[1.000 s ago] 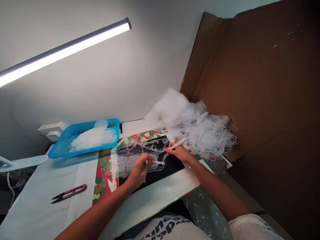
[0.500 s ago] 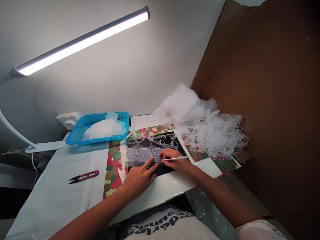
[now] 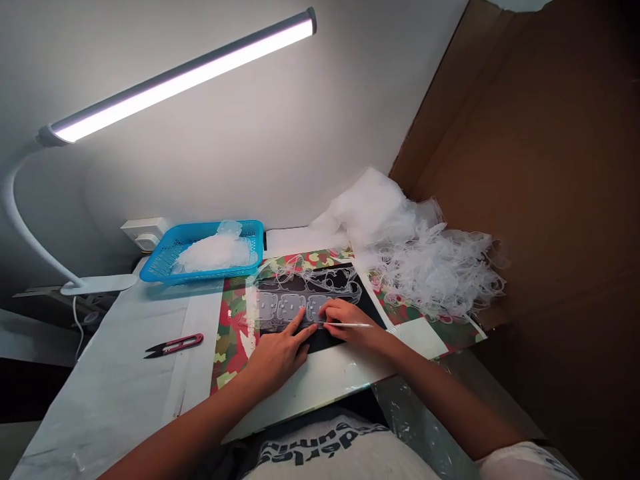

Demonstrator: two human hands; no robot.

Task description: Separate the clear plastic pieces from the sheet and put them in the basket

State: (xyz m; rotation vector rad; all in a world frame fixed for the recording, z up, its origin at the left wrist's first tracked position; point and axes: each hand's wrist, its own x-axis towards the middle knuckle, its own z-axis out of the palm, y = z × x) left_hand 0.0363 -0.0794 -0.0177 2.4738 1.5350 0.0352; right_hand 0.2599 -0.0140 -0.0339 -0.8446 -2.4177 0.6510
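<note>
A clear plastic sheet (image 3: 285, 308) with cut shapes lies on a black mat (image 3: 345, 277) laid over a camouflage-patterned board (image 3: 231, 333). My left hand (image 3: 277, 355) lies flat, its fingers stretched forward and pressing the sheet's near edge. My right hand (image 3: 350, 323) is closed in a pinch on a thin white stick tool (image 3: 350, 325), whose tip points left onto the sheet beside my left fingertips. Loose curls of clear trimmings (image 3: 310, 273) sit on the sheet's far edge.
A blue basket (image 3: 165, 263) with clear plastic pieces stands at the back left. Red thread snips (image 3: 175, 345) lie on the white table cover to the left. A heap of white plastic offcuts (image 3: 425, 260) lies right, against a brown cardboard wall (image 3: 540, 167). A lamp bar (image 3: 185, 77) hangs overhead.
My left hand went from a pinch above the sheet to lying flat on it. My right hand lowered the stick tool from a raised tilt to nearly level at the sheet.
</note>
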